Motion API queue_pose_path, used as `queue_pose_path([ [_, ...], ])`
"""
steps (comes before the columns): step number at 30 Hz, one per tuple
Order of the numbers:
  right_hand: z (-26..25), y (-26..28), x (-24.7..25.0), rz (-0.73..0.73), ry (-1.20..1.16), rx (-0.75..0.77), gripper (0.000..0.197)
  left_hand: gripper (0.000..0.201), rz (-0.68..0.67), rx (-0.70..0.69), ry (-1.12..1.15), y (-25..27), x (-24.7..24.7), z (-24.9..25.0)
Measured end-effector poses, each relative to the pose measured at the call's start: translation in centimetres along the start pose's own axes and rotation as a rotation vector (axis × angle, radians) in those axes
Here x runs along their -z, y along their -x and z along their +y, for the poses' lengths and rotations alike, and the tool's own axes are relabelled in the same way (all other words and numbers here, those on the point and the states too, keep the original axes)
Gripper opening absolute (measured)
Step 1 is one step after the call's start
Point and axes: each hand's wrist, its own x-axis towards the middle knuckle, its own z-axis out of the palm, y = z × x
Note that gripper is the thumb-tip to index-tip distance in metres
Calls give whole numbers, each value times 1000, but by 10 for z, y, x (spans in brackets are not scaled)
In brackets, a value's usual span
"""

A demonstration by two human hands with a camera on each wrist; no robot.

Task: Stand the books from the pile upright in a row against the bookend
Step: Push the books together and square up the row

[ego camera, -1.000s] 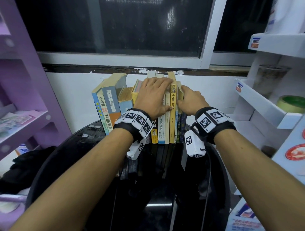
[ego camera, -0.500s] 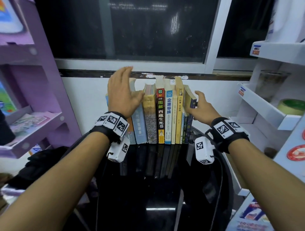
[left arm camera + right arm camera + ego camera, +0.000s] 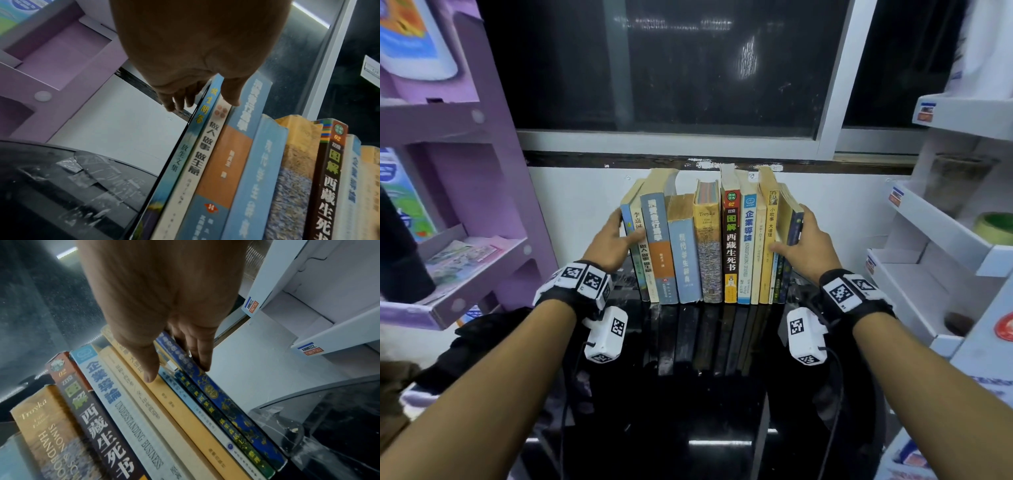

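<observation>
A row of books stands spine-out on the black glass table against the white wall. My left hand is at the row's left end: straight fingers lie along the outer side of the leftmost light-blue book, and the thumb rests on the spines. A thin black plate runs along that book's outer side. My right hand is at the right end, its fingers flat on the cover of the dark blue book and its thumb on a yellow spine. The left books lean slightly right.
A purple shelf unit stands close on the left and a white shelf unit close on the right, with a green tape roll on it. A dark window is above the books. Black fabric lies left of the table.
Both hands came off the tops of the books and dropped to the two ends of the row. The leaning left books now stand nearly upright.
</observation>
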Motion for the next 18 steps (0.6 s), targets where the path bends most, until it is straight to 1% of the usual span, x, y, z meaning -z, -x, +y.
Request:
queue_pose_path([
  [3,2,-2,-2,11,39,7,75,47,-29,7,-17,2,-5,-1],
  [6,5,-4,-6,20,79,25,72,44,-5,-2,-71,2,-9,0],
  [10,7,-5,-8,30,99,48,73,41,15,-22,-110,1,-13,2],
  [18,15,-8,-4,29,98,74,72,43,39,-83,-206,4,-21,9],
])
